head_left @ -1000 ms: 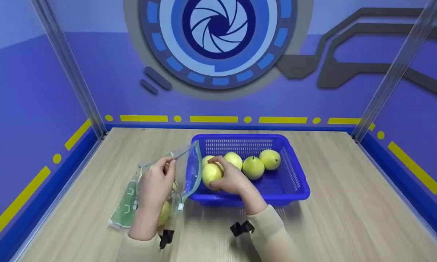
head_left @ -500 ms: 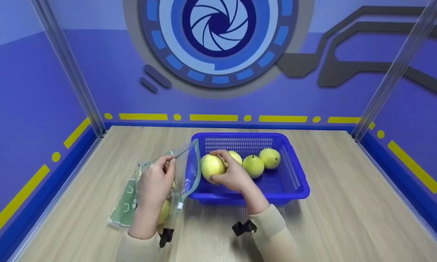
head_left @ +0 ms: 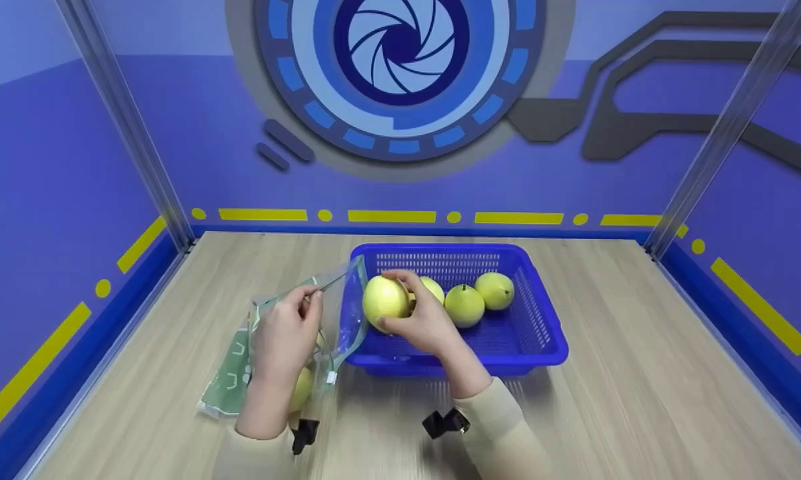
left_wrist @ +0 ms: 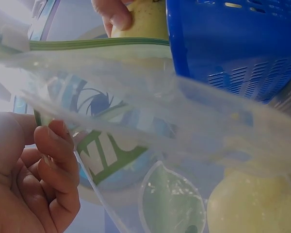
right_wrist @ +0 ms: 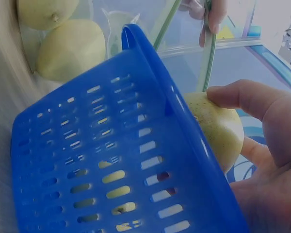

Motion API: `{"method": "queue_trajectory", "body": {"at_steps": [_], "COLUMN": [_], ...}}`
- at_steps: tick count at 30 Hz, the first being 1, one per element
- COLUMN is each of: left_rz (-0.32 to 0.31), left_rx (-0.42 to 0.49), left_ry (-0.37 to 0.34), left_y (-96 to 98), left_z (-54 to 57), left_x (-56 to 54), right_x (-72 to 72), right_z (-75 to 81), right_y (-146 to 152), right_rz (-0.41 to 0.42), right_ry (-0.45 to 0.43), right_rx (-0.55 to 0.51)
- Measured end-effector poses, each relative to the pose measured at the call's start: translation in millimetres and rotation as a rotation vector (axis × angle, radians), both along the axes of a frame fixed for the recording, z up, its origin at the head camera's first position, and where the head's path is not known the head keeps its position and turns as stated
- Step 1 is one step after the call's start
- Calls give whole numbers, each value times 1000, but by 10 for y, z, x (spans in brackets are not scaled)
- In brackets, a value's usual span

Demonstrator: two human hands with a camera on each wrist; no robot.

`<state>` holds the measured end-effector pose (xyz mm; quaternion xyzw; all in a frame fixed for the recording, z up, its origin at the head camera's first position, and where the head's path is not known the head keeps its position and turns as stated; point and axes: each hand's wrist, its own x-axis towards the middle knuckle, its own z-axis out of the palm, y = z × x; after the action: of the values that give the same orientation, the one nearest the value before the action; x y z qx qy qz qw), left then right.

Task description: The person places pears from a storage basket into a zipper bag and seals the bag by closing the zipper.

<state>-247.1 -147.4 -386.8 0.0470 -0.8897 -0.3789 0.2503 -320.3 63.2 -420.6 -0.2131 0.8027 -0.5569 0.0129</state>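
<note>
My left hand pinches the upper edge of a clear zip bag with green print, keeping its mouth spread toward the basket. Inside the bag, low down, are yellow-green pears, one of them partly behind the left wrist in the head view. My right hand grips another pear between thumb and fingers. This pear is over the left end of the blue basket, right beside the bag's mouth. The right wrist view shows the thumb across its top, with the basket rim hiding its lower part.
Farther right in the basket sit a pear with a stem, another pear by the right wall, and one partly behind the right hand. A white slider hangs at the bag's near corner. Blue panels enclose the wooden table.
My right hand has raised the gripped pear and shifted it slightly left toward the bag's mouth. The left hand and bag have stayed nearly still.
</note>
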Motion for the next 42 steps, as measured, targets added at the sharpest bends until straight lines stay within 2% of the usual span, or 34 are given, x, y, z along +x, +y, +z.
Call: {"method": "queue_trajectory", "body": {"at_steps": [12, 19, 28, 36, 42], "left_rz": [3, -2, -8, 10, -3], "left_rx": [-13, -14, -13, -18, -21], "left_ry": [-26, -46, -58, -89, -75], "left_y": [14, 11, 20, 34, 19], "left_z": [8, 4, 15, 36, 27], "left_x": [9, 11, 13, 13, 14], "right_x": [123, 191, 280, 331, 351], "right_z": [6, -57, -152, -159, -168], "right_y": [-166, -327, -493, -538, -541], "right_rz": [-5, 30, 80, 77, 126], "right_ry": [14, 52, 51, 99, 83], "right_rx": [-95, -156, -136, -89, -112]}}
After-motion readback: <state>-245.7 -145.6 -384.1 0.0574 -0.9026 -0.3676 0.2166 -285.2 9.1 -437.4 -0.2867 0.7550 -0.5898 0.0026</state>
